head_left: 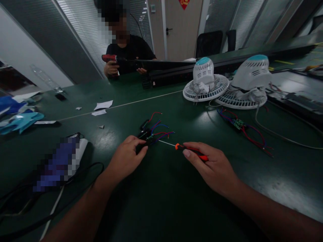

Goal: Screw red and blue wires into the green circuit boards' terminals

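Note:
My left hand [127, 156] pinches a small black part with a circuit board [147, 138] on the dark green table [161, 201]; red, blue and black wires [158, 129] fan out from it. My right hand [212, 166] is closed round a red-handled screwdriver [191, 151]. Its thin metal shaft points left, with the tip close to the board.
Two white and teal fan units [205, 82] [248, 84] lie face down at the back right, with a second wired board [238, 124] before them. Across the table a person holds a red power tool [109, 58]. Paper scraps [102, 106], blue gloves [20, 121] and cables lie left.

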Available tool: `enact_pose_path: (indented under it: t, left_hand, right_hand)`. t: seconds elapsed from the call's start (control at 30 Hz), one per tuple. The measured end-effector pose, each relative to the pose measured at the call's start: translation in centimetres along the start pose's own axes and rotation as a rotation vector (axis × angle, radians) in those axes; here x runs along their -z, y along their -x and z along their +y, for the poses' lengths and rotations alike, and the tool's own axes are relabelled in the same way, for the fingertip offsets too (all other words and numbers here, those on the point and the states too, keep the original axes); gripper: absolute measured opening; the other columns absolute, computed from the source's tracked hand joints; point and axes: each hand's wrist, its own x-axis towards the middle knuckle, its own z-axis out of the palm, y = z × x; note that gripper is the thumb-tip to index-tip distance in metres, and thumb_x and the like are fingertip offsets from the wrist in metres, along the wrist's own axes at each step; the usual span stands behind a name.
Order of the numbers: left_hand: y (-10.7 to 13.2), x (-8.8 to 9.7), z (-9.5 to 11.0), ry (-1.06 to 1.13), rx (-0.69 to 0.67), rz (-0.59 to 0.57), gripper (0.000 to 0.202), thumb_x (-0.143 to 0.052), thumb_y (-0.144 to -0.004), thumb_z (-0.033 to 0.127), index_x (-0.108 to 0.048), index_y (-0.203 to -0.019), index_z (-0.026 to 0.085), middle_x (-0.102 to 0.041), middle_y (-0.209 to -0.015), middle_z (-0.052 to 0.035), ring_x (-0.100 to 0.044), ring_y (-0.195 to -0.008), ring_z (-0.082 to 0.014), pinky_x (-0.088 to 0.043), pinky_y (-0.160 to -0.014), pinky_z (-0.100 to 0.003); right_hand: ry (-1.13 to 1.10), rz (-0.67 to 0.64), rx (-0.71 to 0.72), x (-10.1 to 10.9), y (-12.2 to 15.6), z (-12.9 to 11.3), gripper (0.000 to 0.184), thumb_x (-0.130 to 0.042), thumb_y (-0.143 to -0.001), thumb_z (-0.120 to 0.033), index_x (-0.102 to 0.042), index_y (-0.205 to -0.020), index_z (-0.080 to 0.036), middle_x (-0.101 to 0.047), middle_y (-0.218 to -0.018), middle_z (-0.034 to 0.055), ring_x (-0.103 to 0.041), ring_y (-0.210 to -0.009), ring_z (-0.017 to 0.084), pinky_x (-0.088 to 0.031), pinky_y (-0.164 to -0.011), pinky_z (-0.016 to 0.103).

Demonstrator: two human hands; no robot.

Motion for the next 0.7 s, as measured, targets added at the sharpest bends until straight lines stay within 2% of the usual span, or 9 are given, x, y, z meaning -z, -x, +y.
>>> enact_pose_path:
  t: [0.2,0.47,0.7]
  left_hand:
    - [-0.4,0.2,-0.7,0.041,-0.022,-0.020,0.033,-0.048,-0.092,0.035,-0.073,-0.106,0.017,-0.066,-0.094,-0.0076,-0.064,-0.085,-0.0223,-0.049,-0.078,-0.033]
    - [-0.6,0.1,-0.7,0.064,-0.009,-0.014,0.034,-0.049,-0.091,0.036,-0.074,-0.105,0.018,-0.067,-0.093,-0.0066,-0.063,-0.079,-0.0213,-0.048,-0.074,-0.032]
    - [-0.5,0.0,-0.7,0.034,-0.031,-0.011,0.034,-0.048,-0.092,0.036,-0.075,-0.103,0.018,-0.067,-0.092,-0.0070,-0.064,-0.083,-0.0221,-0.048,-0.077,-0.033]
  right_hand:
    - [0.087,-0.046,0.131,-1.0,-0.2,-0.5,0.026,-0.053,-0.094,-0.027,-0.069,-0.111,-0.015,-0.069,-0.084,0.0047,-0.064,-0.072,0.017,-0.052,-0.066,0.032]
    - [0.168,-0.078,0.193,-1.8,-0.3,-0.6,0.028,-0.050,-0.096,-0.025,-0.067,-0.113,-0.011,-0.067,-0.088,0.0075,-0.065,-0.075,0.017,-0.052,-0.068,0.031]
    - [0.303,-0.152,0.258,-1.9,0.0,-0.3,0.031,-0.048,-0.098,-0.025,-0.064,-0.122,-0.014,-0.066,-0.094,0.0073,-0.064,-0.076,0.016,-0.053,-0.065,0.029]
